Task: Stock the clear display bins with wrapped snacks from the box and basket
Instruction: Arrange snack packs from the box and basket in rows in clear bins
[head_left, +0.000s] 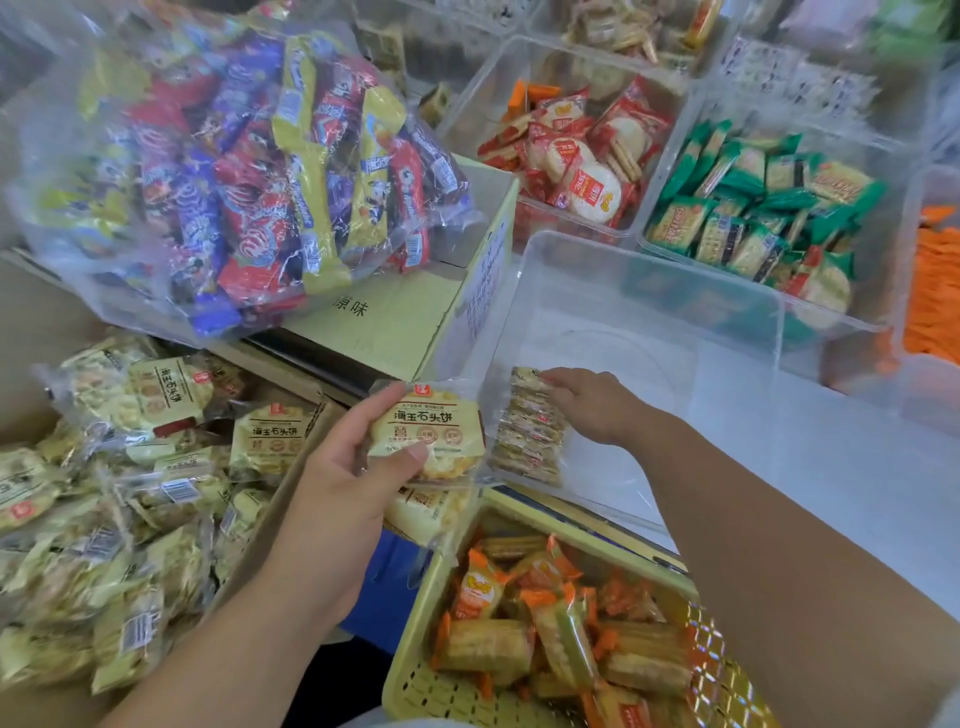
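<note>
Left hand (332, 499) grips yellow packets (427, 435) beside clear bin (654, 267); right hand (589, 405) clasps packet row (527, 441) inside, floor beyond open

Left hand (337, 499) grips packet (431, 431); right hand (597, 405) fingers (555, 383) curl over stack (527, 439).

Box (283, 483) of wrapped snacks at left. Basket (410, 660) at near centre, in front of clear bin (649, 322). Row of packets (527, 436) inside bin along its near-left wall, right hand (592, 402) gripping the row's far end. Left hand (332, 499) between box and bin, holding a packet (426, 431). Bag of snacks (234, 171) on carton (395, 322) behind box. Filled bins (470, 104) behind clear bin.
</note>
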